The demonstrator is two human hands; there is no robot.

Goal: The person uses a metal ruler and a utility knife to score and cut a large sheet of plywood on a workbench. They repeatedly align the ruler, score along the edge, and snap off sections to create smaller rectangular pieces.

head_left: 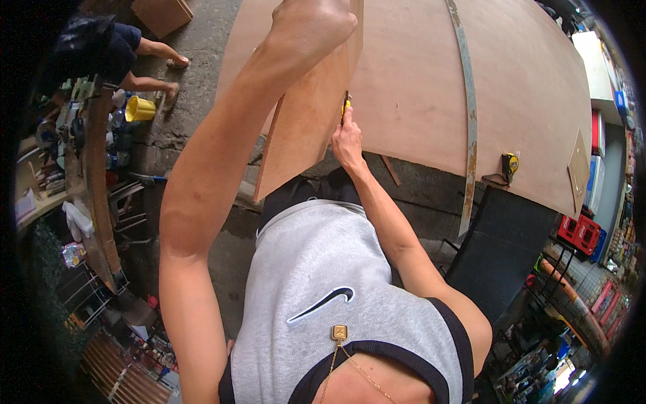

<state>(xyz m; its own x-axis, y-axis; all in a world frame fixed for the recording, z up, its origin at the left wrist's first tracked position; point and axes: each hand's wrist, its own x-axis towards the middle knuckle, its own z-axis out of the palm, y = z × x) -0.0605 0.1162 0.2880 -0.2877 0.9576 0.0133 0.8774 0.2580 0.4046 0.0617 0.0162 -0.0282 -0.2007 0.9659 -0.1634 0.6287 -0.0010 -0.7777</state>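
My left arm reaches up across the view to the far edge, where my left hand is closed at the top of a narrow plywood board; its fingertips are hidden. The board stands tilted on its edge, leaning along the large plywood sheet. In my right hand is a yellow utility knife, gripped close beside the board, its tip pointing away from me. Further right, a long worn metal strip lies across the sheet and sticks out past its near edge. A yellow-and-black tape measure rests near that edge.
A black flat-topped surface stands below the sheet's right side. At left are a yellow bucket, a cluttered wooden shelf and another person's legs. A red crate sits at right.
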